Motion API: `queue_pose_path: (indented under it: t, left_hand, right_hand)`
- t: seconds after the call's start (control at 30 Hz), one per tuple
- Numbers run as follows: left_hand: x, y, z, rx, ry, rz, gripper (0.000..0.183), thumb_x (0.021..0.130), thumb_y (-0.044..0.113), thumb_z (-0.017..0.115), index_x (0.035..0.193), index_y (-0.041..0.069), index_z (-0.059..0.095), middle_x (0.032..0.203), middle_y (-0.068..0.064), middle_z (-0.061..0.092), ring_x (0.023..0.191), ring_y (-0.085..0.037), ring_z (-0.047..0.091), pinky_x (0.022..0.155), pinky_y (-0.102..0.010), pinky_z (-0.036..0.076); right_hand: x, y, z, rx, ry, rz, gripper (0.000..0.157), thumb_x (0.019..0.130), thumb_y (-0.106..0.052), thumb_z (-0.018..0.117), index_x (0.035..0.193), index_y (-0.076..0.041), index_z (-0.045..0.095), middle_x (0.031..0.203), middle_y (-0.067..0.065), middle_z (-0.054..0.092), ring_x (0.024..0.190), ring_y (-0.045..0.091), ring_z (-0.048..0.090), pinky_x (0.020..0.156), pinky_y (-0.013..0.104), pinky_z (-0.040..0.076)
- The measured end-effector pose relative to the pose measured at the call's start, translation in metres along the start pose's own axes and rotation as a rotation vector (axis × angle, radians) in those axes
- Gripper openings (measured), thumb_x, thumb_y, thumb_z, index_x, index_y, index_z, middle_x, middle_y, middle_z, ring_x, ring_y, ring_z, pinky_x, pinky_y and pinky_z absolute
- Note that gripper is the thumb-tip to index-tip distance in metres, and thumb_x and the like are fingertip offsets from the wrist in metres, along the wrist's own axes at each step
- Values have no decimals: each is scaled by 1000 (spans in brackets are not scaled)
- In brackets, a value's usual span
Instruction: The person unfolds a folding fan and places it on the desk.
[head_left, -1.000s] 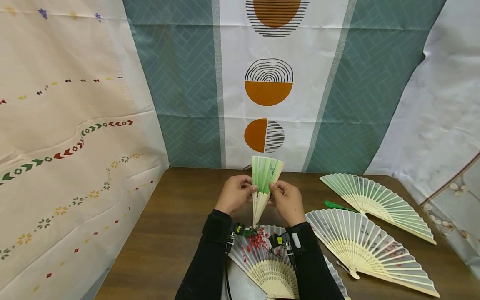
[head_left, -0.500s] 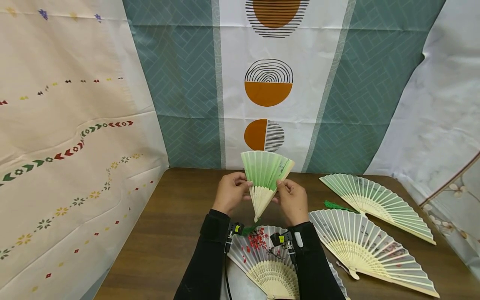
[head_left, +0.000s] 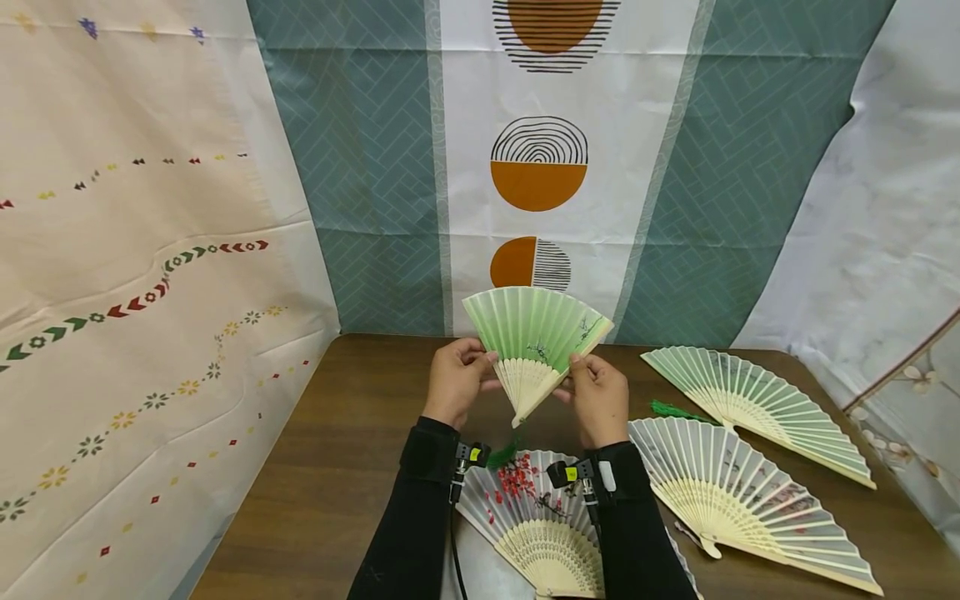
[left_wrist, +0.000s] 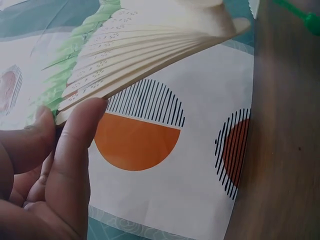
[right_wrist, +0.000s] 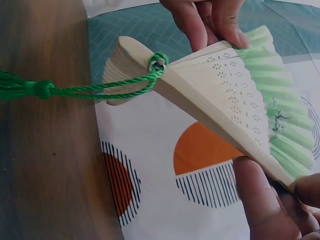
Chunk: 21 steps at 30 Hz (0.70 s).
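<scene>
A green folding fan with pale pierced ribs is partly spread, raised above the table between both hands. My left hand pinches its left outer rib between thumb and fingers, also seen in the left wrist view, where the ribs fan out from the thumb. On the other side my right hand pinches the right outer rib. A green tassel hangs by a cord from the pivot end in the right wrist view. Below the hands lies an open white fan with red blossoms, partly covered by the right forearm.
Two more open fans, a grey-white one and a pale green one, lie on the right of the wooden table. A patterned cloth hangs behind the table. Another pale cloth hangs at the left.
The green fan has spread from a narrow wedge to a wide one. The hands have moved apart, mostly the right hand moving rightward, and the fan has risen slightly.
</scene>
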<state>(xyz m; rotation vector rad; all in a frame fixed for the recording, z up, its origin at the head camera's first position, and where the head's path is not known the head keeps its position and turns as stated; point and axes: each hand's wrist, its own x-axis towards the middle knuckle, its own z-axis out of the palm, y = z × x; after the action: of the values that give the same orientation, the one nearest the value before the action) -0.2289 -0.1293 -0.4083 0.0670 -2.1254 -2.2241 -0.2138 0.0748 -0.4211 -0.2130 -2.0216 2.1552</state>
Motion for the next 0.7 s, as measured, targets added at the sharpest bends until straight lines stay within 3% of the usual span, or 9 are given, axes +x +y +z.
queue_pose_path:
  t: [0.17, 0.3, 0.53, 0.7]
  left_hand:
    - [1, -1, 0, -52, 13, 8, 8, 110, -2, 71, 115, -9, 73, 93, -4, 69, 87, -15, 72, 82, -42, 75]
    - [2, -2, 0, -113, 33, 13, 8, 110, -4, 70, 113, -11, 72, 90, -2, 68, 85, -14, 70, 81, -42, 75]
    - [3, 0, -3, -259, 78, 8, 14, 111, -3, 68, 122, -11, 72, 93, -2, 68, 84, -14, 71, 73, -28, 73]
    - [6, 0, -5, -375, 143, 19, 7, 113, -3, 65, 115, -8, 70, 96, -4, 68, 86, -15, 72, 74, -27, 73]
  right_hand:
    - [0, 0, -2, 35, 30, -7, 38, 122, -20, 57, 133, 12, 73, 122, 27, 81, 87, 3, 79, 78, 25, 72]
    - [1, 1, -3, 61, 40, -7, 40, 122, -21, 55, 135, 13, 71, 134, 33, 75, 87, -1, 81, 80, 25, 72]
    - [6, 2, -6, 179, 96, -17, 36, 122, -18, 54, 123, 15, 69, 105, 2, 76, 81, 3, 83, 77, 26, 73]
    - [8, 3, -8, 268, 132, -13, 33, 121, -13, 54, 130, 16, 67, 105, 4, 72, 80, 5, 84, 80, 27, 73]
